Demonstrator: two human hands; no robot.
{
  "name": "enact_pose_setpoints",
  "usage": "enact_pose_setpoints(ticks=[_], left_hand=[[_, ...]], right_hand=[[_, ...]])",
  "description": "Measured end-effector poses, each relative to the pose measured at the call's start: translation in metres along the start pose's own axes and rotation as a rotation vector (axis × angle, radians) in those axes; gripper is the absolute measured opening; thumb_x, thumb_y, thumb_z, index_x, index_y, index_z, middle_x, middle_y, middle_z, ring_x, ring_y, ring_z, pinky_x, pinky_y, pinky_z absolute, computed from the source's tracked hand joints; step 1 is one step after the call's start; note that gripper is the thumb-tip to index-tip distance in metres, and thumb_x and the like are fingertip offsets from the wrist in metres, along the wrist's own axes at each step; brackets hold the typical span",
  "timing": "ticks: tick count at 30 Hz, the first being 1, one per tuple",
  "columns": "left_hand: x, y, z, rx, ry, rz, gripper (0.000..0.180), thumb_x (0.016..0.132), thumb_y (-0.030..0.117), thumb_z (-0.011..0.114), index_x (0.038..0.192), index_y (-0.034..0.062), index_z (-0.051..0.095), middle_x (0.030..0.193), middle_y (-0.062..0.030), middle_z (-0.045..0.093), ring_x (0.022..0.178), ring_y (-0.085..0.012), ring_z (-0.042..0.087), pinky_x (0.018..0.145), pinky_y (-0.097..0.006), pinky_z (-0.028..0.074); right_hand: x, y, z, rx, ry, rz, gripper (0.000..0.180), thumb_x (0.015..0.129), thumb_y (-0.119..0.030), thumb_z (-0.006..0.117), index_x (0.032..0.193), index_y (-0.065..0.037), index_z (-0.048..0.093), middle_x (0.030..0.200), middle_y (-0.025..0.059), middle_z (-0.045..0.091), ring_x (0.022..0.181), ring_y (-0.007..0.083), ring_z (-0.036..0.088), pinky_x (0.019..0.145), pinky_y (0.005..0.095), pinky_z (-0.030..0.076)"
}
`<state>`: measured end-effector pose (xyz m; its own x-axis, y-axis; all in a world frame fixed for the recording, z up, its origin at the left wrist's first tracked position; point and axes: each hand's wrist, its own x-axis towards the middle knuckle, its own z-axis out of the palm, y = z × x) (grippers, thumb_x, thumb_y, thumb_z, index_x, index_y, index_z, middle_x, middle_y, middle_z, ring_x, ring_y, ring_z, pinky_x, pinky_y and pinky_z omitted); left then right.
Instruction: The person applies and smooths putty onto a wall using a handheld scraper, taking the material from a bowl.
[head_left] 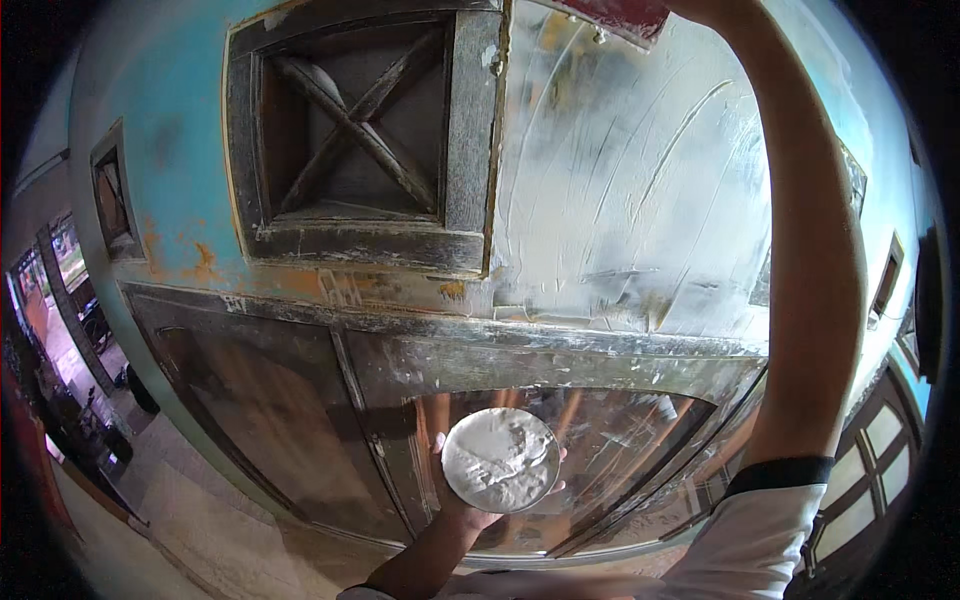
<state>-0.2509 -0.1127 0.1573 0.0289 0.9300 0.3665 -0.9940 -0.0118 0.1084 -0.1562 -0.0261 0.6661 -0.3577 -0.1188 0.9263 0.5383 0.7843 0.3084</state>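
Note:
My left hand is closed around the underside of a round plate, with fingertips showing at its sides. Wet white putty lies heaped and smeared across the plate. High at the top edge, my right hand is only partly in view, gripping a flat red putty spreader against the wall. A blob of putty clings under the spreader's edge. Below it, the wall patch carries fresh white putty with curved ridges and streaks; dark and orange stains show through.
Left of the patch is a weathered wooden vent frame with crossed slats. Beneath runs a worn wooden ledge above glazed door panels. Blue painted wall and an open doorway lie to the left; another paned door stands at right.

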Motion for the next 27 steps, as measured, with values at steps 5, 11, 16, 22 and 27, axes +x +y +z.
enact_pose_setpoints(ticks=[5,11,16,22,27], left_hand=[[0.0,-0.001,0.005,0.032,0.008,0.019,0.11,0.078,0.087,0.053,0.154,0.0086,0.036,0.153,-0.0279,0.04,0.141,-0.0566,0.034,0.111,-0.078,0.027],[-0.004,0.0,-0.01,0.021,0.056,0.022,0.111,0.077,0.085,0.059,0.152,0.0064,0.04,0.153,-0.0287,0.041,0.142,-0.0583,0.031,0.111,-0.078,0.026],[-0.009,-0.001,-0.006,0.007,0.014,0.045,0.108,0.082,0.088,0.043,0.153,0.0079,0.037,0.154,-0.0268,0.04,0.137,-0.0564,0.041,0.109,-0.08,0.03],[-0.02,0.007,-0.031,0.088,0.203,0.152,0.101,0.082,0.085,0.048,0.153,0.0135,0.04,0.154,-0.0238,0.04,0.139,-0.0553,0.038,0.109,-0.081,0.028],[-0.021,0.004,-0.027,-0.006,0.085,0.083,0.102,0.079,0.083,0.057,0.152,0.013,0.041,0.156,-0.0228,0.04,0.142,-0.0544,0.033,0.111,-0.081,0.021]], right_hand=[[-0.006,0.002,0.0,0.063,0.034,0.017,0.036,0.086,-0.003,0.07,0.122,-0.003,0.067,0.113,0.0213,0.072,0.106,0.0353,0.069,0.09,0.0445,0.057],[-0.008,-0.002,-0.011,0.035,0.037,-0.018,0.031,0.087,-0.011,0.074,0.116,-0.002,0.068,0.111,0.0211,0.072,0.103,0.0339,0.07,0.088,0.0455,0.056],[-0.008,0.008,-0.008,-0.028,0.116,-0.04,0.029,0.089,-0.011,0.072,0.117,-0.002,0.068,0.109,0.0211,0.072,0.101,0.0352,0.07,0.087,0.0458,0.056],[-0.017,-0.005,-0.012,-0.013,0.165,-0.009,0.031,0.086,-0.001,0.068,0.117,-0.002,0.067,0.109,0.0218,0.072,0.103,0.0369,0.069,0.087,0.0467,0.056],[-0.037,-0.011,-0.015,0.063,0.117,-0.022,0.029,0.088,0.002,0.064,0.116,-0.001,0.066,0.108,0.0226,0.072,0.101,0.0349,0.07,0.085,0.0428,0.056]])
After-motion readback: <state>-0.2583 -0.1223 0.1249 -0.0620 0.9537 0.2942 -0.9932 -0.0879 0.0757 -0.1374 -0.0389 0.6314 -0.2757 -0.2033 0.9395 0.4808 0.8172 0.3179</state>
